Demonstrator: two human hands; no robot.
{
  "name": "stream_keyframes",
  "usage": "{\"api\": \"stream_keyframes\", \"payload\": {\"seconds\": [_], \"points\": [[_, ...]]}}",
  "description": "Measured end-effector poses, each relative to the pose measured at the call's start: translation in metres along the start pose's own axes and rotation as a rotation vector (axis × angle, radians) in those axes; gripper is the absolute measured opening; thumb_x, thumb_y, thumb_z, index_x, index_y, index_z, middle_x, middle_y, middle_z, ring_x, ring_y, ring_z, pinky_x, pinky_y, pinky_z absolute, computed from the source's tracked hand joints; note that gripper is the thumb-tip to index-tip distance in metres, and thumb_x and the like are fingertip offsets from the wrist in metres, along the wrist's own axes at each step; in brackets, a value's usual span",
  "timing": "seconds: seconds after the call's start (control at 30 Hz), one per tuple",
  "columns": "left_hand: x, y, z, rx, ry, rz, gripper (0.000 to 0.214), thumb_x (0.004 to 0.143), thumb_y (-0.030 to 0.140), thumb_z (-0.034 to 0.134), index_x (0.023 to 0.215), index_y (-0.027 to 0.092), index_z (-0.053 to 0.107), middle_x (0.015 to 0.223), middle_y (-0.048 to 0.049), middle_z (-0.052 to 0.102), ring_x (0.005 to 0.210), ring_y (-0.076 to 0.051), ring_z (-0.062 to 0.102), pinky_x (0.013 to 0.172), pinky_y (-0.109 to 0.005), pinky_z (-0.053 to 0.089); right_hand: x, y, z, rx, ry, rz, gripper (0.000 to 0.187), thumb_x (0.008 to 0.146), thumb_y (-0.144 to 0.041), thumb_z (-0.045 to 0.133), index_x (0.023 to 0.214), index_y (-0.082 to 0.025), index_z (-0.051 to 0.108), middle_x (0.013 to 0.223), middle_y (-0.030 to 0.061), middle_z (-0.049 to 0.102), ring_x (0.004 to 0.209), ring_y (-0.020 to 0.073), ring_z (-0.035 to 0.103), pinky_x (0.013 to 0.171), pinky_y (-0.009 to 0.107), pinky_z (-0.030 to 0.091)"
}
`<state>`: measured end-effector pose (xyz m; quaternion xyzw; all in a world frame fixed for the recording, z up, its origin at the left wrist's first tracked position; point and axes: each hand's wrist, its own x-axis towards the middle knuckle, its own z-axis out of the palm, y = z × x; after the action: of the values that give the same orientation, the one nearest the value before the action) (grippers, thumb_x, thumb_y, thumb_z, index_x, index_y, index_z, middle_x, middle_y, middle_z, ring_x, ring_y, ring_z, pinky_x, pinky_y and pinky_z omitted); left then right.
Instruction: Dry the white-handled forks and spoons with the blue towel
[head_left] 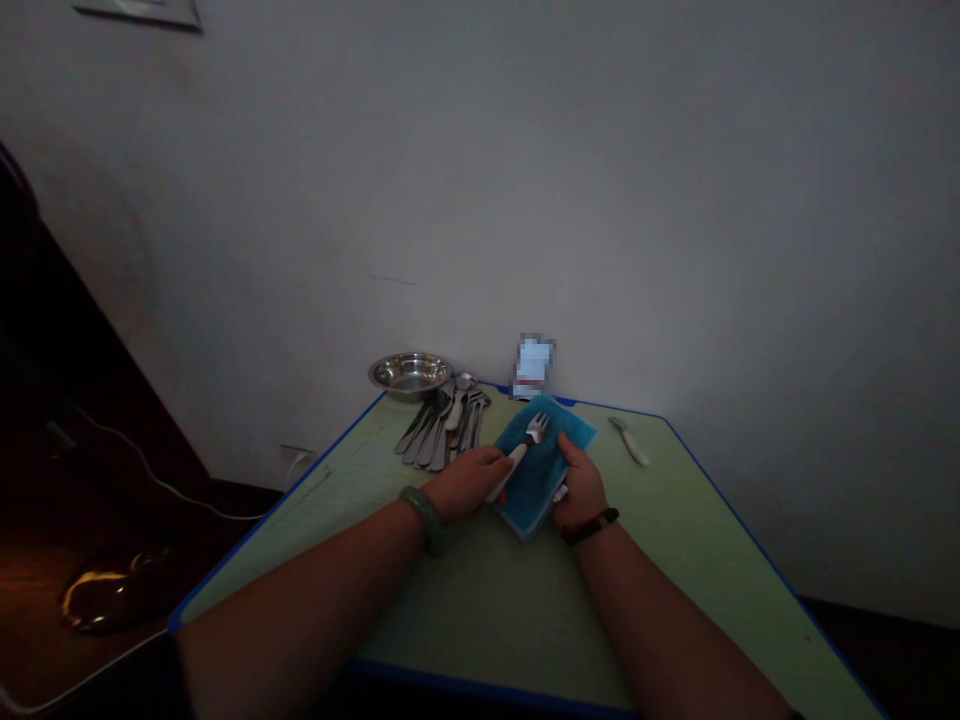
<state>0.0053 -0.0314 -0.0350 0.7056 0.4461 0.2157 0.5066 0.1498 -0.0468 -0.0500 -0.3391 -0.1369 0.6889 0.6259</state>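
blue cloth (541, 470) sits folded in the right hand (579, 485), fingers clamped on it, while the left hand (465, 482) grips a fork (517, 455) firmly by its white handle, tines flat against the cloth, spoons (442, 430) just far-left on the green table (480, 600).

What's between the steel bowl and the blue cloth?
In the head view, a pile of steel cutlery lies on the green tabletop, between the steel bowl and the blue cloth.
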Motion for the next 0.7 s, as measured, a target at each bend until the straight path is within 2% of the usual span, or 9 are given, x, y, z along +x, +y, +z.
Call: {"api": "stream_keyframes", "payload": {"seconds": [0.2, 0.43, 0.6, 0.7], "points": [[0.001, -0.003, 0.001, -0.037, -0.042, -0.047, 0.035, 0.071, 0.05, 0.036, 0.075, 0.016, 0.046, 0.054, 0.0027, 0.052, 0.035, -0.008, 0.041, 0.031, -0.019, 0.028, 0.001, 0.0, -0.002, 0.031, 0.017, -0.038, 0.022, 0.073, -0.03, 0.048, 0.085, -0.015, 0.06, 0.067, 0.0048, 0.068, 0.068, 0.019, 0.063, 0.073, 0.039, 0.047], [0.003, -0.009, 0.001, -0.064, -0.104, -0.016, 0.035, 0.072, 0.05, 0.033, 0.073, 0.017, 0.043, 0.055, 0.0035, 0.05, 0.031, -0.006, 0.04, 0.03, -0.018, 0.027, 0.002, -0.005, -0.004, 0.061, 0.043, -0.081, 0.021, 0.073, -0.03, 0.048, 0.082, -0.016, 0.06, 0.072, 0.0043, 0.068, 0.072, 0.0185, 0.063, 0.076, 0.038, 0.046], [0.002, -0.007, 0.0, -0.104, -0.022, 0.011, 0.031, 0.071, 0.047, 0.037, 0.07, 0.016, 0.044, 0.051, 0.0058, 0.042, 0.033, -0.005, 0.035, 0.032, -0.018, 0.023, 0.001, -0.012, -0.004, 0.099, 0.08, -0.187, 0.021, 0.073, -0.029, 0.047, 0.085, -0.017, 0.06, 0.075, 0.004, 0.068, 0.075, 0.0193, 0.063, 0.078, 0.041, 0.045], [0.001, -0.003, -0.003, -0.124, 0.045, 0.002, 0.031, 0.074, 0.045, 0.035, 0.074, 0.016, 0.047, 0.05, 0.0058, 0.038, 0.039, -0.005, 0.034, 0.036, -0.018, 0.024, 0.001, -0.015, -0.004, 0.133, 0.151, -0.275, 0.021, 0.073, -0.029, 0.048, 0.089, -0.02, 0.059, 0.077, 0.002, 0.068, 0.077, 0.0191, 0.063, 0.077, 0.043, 0.045]]}}
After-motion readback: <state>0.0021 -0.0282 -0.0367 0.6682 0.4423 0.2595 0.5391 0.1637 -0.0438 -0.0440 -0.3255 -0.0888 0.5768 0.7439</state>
